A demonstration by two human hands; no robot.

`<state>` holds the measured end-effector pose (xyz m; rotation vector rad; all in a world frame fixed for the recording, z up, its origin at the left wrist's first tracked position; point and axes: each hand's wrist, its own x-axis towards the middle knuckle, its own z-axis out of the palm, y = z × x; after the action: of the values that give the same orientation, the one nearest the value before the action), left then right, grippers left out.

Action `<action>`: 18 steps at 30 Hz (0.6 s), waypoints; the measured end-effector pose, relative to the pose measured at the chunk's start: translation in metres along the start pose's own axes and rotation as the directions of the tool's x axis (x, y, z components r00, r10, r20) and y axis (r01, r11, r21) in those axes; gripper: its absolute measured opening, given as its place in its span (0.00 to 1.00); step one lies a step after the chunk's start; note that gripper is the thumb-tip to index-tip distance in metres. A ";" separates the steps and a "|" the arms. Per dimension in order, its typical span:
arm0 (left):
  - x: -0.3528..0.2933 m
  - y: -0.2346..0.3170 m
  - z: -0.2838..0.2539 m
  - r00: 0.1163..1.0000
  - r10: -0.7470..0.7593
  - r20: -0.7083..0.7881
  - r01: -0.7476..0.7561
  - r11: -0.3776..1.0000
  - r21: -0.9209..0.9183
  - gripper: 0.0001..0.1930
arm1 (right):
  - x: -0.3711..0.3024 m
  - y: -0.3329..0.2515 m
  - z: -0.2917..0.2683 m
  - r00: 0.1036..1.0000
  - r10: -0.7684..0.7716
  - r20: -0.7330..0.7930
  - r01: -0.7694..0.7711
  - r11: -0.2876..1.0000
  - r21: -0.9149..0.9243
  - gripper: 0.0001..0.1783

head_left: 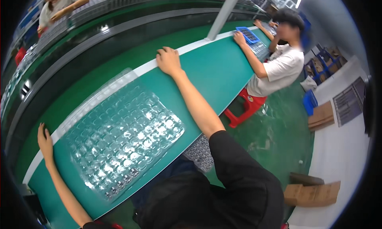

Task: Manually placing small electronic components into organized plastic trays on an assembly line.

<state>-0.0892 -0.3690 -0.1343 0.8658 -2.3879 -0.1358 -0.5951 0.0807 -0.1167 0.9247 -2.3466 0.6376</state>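
- Clear plastic blister tray [131,129] lies flat on the green workbench [211,75], its far edge overlapping the white edge strip [149,67].
- Small metallic parts [121,185] sit in pockets at the tray's nearest corner; most other pockets look bare.
- Left hand [45,143], left of the tray, rests loosely at the strip, grasping nothing visible.
- Right hand [168,61], beyond the tray's right side, drapes bent fingers over the strip, no object in it.
- A forearm bumping the thin tray could shift it and unseat parts.
- Well right of the tray sits a co-worker [280,65].
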 end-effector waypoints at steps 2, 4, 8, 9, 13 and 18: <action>0.005 -0.002 0.004 0.999 0.043 -0.007 -0.043 0.999 0.003 0.18 | -0.002 0.004 -0.002 1.000 0.020 0.001 -0.020 1.000 -0.016 0.16; 0.011 0.009 0.007 0.999 0.038 -0.001 -0.038 0.998 -0.040 0.18 | -0.003 0.014 -0.008 1.000 0.031 0.002 -0.031 0.999 -0.028 0.16; 0.007 0.004 0.002 1.000 0.020 0.020 -0.019 0.997 -0.075 0.18 | -0.003 0.006 -0.007 0.999 0.037 -0.021 -0.037 0.999 -0.017 0.17; 0.007 0.001 0.002 1.000 0.015 0.021 -0.013 0.998 -0.069 0.19 | -0.003 0.004 -0.007 0.998 0.033 -0.046 -0.033 0.999 -0.013 0.17; 0.005 -0.004 0.002 1.000 0.013 0.010 -0.012 0.995 -0.100 0.18 | -0.003 0.004 -0.004 0.995 0.031 -0.096 -0.032 0.999 -0.011 0.17; 0.006 0.000 0.002 1.000 0.011 0.026 -0.008 0.994 -0.105 0.19 | -0.002 0.004 -0.009 0.999 0.032 0.009 -0.031 0.999 -0.024 0.17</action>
<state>-0.0943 -0.3724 -0.1332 0.8083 -2.3863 -0.2677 -0.5939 0.0898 -0.1124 0.8837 -2.3760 0.6184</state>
